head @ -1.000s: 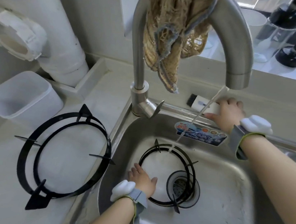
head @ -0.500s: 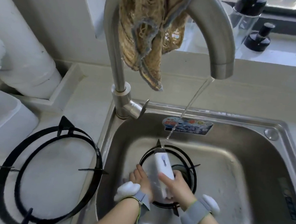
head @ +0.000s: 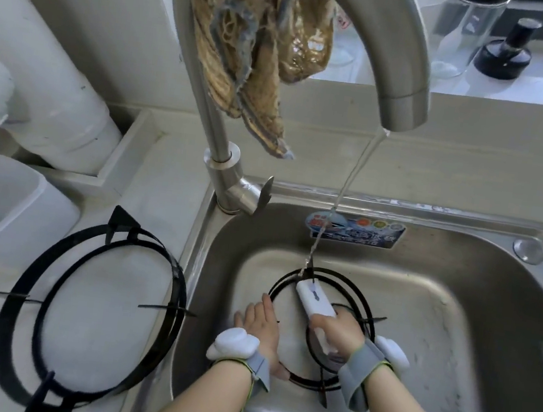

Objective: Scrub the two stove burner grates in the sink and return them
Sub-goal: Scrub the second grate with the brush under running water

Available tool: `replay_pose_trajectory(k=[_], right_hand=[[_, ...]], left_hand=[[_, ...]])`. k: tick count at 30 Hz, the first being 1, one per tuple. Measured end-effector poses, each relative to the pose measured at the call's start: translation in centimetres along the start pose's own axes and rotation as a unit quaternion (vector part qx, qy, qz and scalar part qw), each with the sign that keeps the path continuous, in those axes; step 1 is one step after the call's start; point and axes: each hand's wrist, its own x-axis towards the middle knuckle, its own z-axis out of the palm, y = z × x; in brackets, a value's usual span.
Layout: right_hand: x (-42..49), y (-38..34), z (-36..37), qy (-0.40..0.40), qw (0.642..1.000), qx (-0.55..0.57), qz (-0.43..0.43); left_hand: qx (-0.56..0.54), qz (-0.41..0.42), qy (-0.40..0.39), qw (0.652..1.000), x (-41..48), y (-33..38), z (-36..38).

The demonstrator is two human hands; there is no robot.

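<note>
1. Burner grate (head: 306, 380) number one lies flat on the floor of the sink (head: 468, 221), right where the water from the faucet (head: 405, 68) lands. The second grate (head: 5, 326) sits on the desk (head: 172, 165) just left of the sink, out of the water.
2. The left hand (head: 261, 329) is flat with its fingers straight, pressing down at the left side of the ring. The right hand (head: 336, 335) has its fingers wrapped round the handle of a white brush (head: 314, 299), with the far end aimed at the back edge of the ring.
3. I'd say this is the scrubbing of the first grate, so roughly the early part of the job, with grate two not yet washed.
4. The next move probably needs the brush worked along the ring and into the prongs while the flat hand pins the grate against sliding on wet steel. Turning it bit by bit would help too.
5. The steel sink is wet, with a colourful sticker (head: 363, 231) on the back wall. There's a net-like cloth (head: 256, 48) slung over the faucet, a clear tub (head: 4, 205) and a fat white pipe (head: 54, 90) on the left, and a dark bottle (head: 504, 50) on the sill behind.
</note>
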Motion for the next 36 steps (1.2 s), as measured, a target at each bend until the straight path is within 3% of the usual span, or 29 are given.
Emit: replay_pose_trajectory(k=[7, 12, 16, 18, 22, 27, 31, 36], right_hand=[[1.3, 1.4, 1.3, -0.026, 0.992, 0.119, 0.006], [2.2, 0.8, 1.3, -0.06, 0.997, 0.004, -0.043], [2.9, 1.6, 0.0, -0.027, 0.991, 0.131, 0.021], [2.9, 1.8, 0.2, -0.032, 0.995, 0.099, 0.002], [2.8, 0.0, 1.2, -0.094, 0.989, -0.07, -0.087], [3.5, -0.3, 0.0, -0.074, 0.996, -0.02, -0.042], [2.6, 0.3, 0.9, -0.111, 0.988, -0.084, -0.064], [2.2, 1.1, 1.4, -0.086, 0.995, -0.004, -0.044]], left_hand=[[0.021, -0.003, -0.009, 1.0, 0.2, 0.6, -0.4], [0.04, -0.005, -0.006, 0.999, 0.6, 0.7, -0.2], [0.031, -0.011, -0.006, 0.999, 0.9, 0.6, 0.2], [0.03, -0.014, -0.011, 0.999, 1.1, 0.6, 0.4], [0.026, -0.016, -0.005, 1.0, 1.3, 0.6, 0.6], [0.025, -0.013, -0.002, 1.0, 1.4, 0.5, 1.0], [0.034, -0.008, 0.009, 0.999, 1.4, 0.4, 0.8], [0.028, -0.015, 0.0, 1.0, 1.3, 0.6, 0.7]])
